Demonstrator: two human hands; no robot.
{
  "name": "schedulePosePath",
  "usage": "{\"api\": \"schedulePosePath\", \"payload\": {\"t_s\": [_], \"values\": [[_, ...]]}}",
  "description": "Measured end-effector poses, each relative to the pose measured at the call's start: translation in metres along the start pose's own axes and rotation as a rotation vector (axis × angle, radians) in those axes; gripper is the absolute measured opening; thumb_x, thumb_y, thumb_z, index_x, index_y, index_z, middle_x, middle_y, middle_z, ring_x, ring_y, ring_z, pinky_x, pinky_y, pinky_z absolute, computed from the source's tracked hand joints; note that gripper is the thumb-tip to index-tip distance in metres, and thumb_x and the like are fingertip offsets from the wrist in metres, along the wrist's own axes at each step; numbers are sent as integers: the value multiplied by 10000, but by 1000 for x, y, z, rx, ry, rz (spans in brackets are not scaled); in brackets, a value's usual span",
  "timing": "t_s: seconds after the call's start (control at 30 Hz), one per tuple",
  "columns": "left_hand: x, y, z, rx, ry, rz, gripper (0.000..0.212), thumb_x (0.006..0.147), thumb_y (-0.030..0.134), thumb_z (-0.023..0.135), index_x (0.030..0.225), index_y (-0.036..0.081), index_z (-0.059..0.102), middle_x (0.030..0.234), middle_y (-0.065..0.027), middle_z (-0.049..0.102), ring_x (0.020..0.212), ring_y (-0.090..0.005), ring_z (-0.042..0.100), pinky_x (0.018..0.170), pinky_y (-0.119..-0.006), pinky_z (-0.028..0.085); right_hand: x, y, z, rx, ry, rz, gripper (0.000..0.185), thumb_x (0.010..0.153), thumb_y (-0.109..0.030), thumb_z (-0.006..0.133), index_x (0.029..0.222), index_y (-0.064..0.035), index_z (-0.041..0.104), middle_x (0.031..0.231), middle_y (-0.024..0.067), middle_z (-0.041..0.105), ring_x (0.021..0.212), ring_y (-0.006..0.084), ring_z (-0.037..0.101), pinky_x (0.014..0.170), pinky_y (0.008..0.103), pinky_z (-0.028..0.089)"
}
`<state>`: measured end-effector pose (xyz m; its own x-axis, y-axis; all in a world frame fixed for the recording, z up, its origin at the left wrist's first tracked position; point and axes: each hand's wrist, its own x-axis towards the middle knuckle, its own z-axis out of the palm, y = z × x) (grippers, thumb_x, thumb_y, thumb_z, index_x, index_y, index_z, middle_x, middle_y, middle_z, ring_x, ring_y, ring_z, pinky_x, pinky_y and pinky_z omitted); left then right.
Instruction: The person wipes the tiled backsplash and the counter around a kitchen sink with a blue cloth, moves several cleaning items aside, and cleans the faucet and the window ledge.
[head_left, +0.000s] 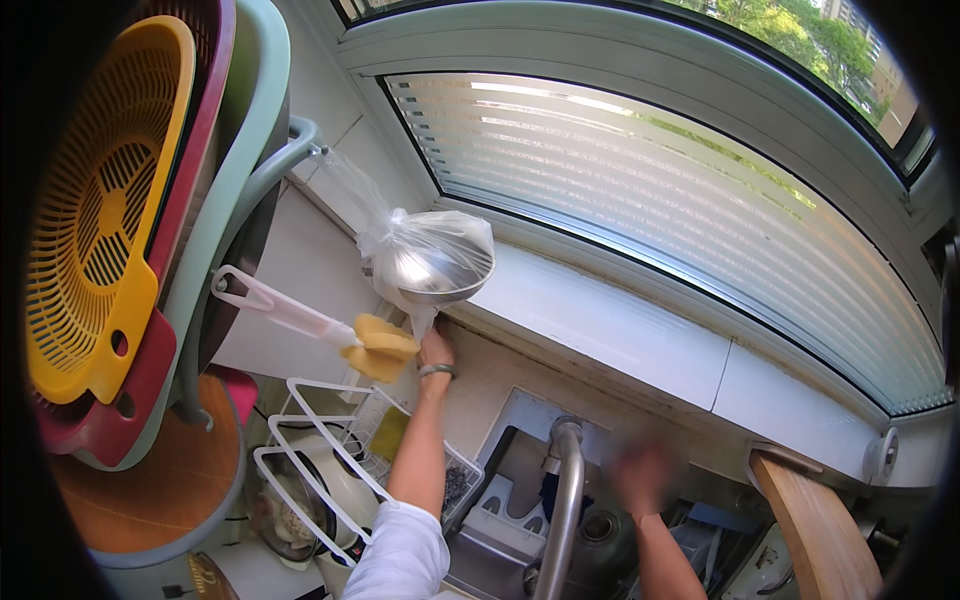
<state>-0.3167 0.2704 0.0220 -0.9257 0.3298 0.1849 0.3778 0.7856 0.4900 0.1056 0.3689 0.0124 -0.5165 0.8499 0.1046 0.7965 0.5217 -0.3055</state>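
Note:
My left hand (436, 349) reaches to the back corner of the counter, a bracelet on its wrist. A metal bowl-shaped vessel (442, 262) wrapped in a clear plastic bag (397, 225) hangs right above it and hides the fingers. Whether the hand grips anything there cannot be told. Beside it is a yellow sponge brush (381, 346) with a pale pink handle. My right hand (645, 465) is over the back edge of the sink (480, 559), to the right of the metal faucet (571, 495). It is blurred, so its fingers and anything in them cannot be made out.
A yellow plastic colander (112, 214), a red one (150, 360) and a mint basin (259, 97) hang at left. Below them is a round wooden board (172, 472). A white wire rack (322, 427) stands left of the sink. A wooden board (817, 517) stands at right, below the tiled windowsill (600, 330).

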Motion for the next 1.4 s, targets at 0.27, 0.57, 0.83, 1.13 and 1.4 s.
{"api": "schedulePosePath", "payload": {"t_s": [0.27, 0.57, 0.83, 1.13, 1.4], "values": [[-30, 22, -22, 13, -99, 182, 273, 817, 26, 569, 1075, 18, 657, 983, -236, 610, 893, -415, 589, 793, -461, 488, 3, -5, -12, -57, 27, -9, 307, 756, -346, 642, 823, -46, 625, 824, 185, 596, 740, 350, 589, 653, 485, 473], [-69, 44, -4, -102, -121, 316, 179, 838, 64, 580, 988, 42, 675, 996, -214, 614, 916, -405, 598, 801, -474, 497, 2, -8, -16, -25, 101, -122, 260, 731, -231, 593, 898, -39, 539, 926, 182, 512, 901, 365, 504, 834, 475, 422], [-43, 38, 4, 59, 65, 165, 196, 851, 100, 556, 955, 50, 714, 936, -230, 656, 837, -423, 632, 741, -487, 504, -1, -10, -15, 23, 88, -133, 285, 741, -250, 589, 913, -39, 507, 950, 194, 484, 913, 381, 473, 840, 485, 401], [7, 7, -20, 68, 156, -39, 164, 829, 100, 567, 860, 46, 719, 881, -237, 656, 833, -436, 621, 718, -491, 497, 0, -16, -14, 27, 122, -160, 286, 740, -252, 597, 911, -33, 526, 951, 197, 497, 913, 381, 484, 843, 486, 406], [-44, 42, -9, -78, -67, 230, 160, 779, 52, 599, 870, 31, 728, 918, -239, 652, 871, -406, 624, 770, -457, 509, -9, 25, 27, -89, -7, -92, 249, 721, -286, 621, 793, -51, 661, 919, 197, 598, 891, 359, 569, 846, 498, 439]]}}
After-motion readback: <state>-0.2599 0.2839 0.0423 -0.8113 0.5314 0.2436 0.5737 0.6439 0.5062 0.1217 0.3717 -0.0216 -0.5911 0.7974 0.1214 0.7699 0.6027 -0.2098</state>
